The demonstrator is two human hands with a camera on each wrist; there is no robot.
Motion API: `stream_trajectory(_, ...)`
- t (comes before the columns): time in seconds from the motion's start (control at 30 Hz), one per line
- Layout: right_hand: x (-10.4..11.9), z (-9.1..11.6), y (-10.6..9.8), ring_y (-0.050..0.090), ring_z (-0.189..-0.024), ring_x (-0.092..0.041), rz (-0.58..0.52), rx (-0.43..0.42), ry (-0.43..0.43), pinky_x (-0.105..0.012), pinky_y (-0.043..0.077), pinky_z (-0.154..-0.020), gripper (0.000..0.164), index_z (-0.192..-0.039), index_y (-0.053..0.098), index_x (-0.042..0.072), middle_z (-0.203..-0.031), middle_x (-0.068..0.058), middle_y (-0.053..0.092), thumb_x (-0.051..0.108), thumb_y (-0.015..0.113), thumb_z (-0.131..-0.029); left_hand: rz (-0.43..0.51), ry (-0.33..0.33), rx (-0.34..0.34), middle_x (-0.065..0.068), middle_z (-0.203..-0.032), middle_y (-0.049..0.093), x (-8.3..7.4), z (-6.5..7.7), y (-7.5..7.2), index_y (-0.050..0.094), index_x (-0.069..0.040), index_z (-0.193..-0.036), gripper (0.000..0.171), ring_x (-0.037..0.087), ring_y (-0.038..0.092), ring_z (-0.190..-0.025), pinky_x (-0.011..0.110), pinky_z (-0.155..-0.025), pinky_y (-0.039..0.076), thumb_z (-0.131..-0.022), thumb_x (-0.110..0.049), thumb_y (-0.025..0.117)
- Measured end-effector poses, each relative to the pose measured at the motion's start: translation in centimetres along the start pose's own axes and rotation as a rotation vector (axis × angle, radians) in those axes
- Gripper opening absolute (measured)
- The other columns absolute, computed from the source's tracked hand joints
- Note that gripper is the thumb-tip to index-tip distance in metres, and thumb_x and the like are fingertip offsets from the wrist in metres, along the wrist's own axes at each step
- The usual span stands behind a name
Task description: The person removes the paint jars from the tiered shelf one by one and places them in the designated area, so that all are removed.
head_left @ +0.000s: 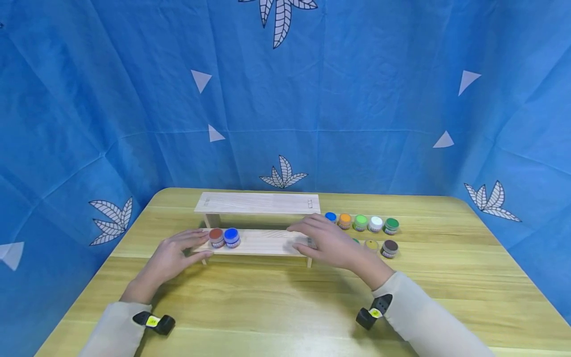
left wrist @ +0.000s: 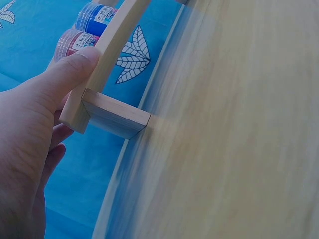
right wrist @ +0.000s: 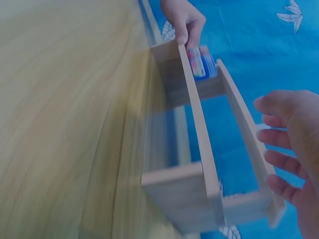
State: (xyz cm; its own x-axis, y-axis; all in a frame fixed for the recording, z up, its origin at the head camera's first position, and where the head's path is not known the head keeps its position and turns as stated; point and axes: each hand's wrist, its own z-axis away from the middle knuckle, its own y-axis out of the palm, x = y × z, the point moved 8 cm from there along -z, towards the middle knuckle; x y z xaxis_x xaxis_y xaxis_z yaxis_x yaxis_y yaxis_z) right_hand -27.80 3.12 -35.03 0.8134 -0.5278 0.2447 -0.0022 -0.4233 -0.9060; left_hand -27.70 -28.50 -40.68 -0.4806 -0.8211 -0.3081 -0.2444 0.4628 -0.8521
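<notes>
A two-tier wooden rack [head_left: 267,243] stands on the table, its raised back board [head_left: 258,202] behind the lower one. On the lower board's left end sit a red-brown-lidded paint jar [head_left: 216,238] and a blue-lidded paint jar [head_left: 232,238], side by side. My left hand [head_left: 176,255] grips that end of the rack, thumb [left wrist: 82,62] along the front edge beside the red-brown jar and fingers partly hidden behind the wood. Over the rack's right end hangs my right hand [head_left: 327,243], fingers [right wrist: 284,139] loosely bent and apart, holding nothing.
Right of the rack stand two rows of paint jars, among them orange [head_left: 344,221], light green [head_left: 360,222], white [head_left: 375,224], dark green [head_left: 391,226], yellow [head_left: 371,246] and dark brown [head_left: 389,249]. My right hand partly covers the rows. A blue curtain [head_left: 285,99] hangs behind the table [head_left: 250,307].
</notes>
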Motion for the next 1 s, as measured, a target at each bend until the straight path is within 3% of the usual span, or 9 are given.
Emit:
stream_trajectory(0.3, 1.6, -3.0, 1.1, 0.053, -0.122, -0.019, 0.007, 0.006, 0.004, -0.039, 0.044, -0.105, 0.04, -0.131, 0.061, 0.014, -0.128, 0.002, 0.062, 0.036, 0.061, -0.097, 0.003, 0.037, -0.023, 0.01, -0.123, 0.067, -0.2, -0.1, -0.1, 0.072, -0.008, -0.118, 0.047, 0.035, 0.06, -0.116, 0.054, -0.099, 0.047, -0.079, -0.034, 0.082)
stream_trajectory(0.57, 2.5, -5.2, 2.5, 0.047, -0.129, -0.019, 0.041, 0.09, 0.063, -0.039, 0.039, -0.11, 0.046, -0.138, 0.056, 0.019, -0.137, 0.003, 0.057, 0.044, 0.055, -0.099, 0.011, 0.012, -0.004, 0.009, -0.125, 0.066, 0.0, -0.1, 0.0, 0.071, -0.008, -0.119, 0.048, 0.035, 0.059, -0.118, 0.054, -0.101, 0.046, -0.081, -0.036, 0.08)
stream_trajectory(1.0, 4.7, -8.6, 4.5, 0.048, -0.129, -0.018, 0.005, 0.108, 0.035, -0.033, 0.036, -0.112, 0.048, -0.14, 0.054, 0.016, -0.139, 0.001, 0.056, 0.04, 0.057, -0.099, 0.015, 0.016, 0.0, 0.01, -0.125, 0.066, 0.3, 0.0, 0.1, 0.07, -0.008, -0.121, 0.049, 0.036, 0.059, -0.118, 0.055, -0.1, 0.046, -0.081, -0.036, 0.08)
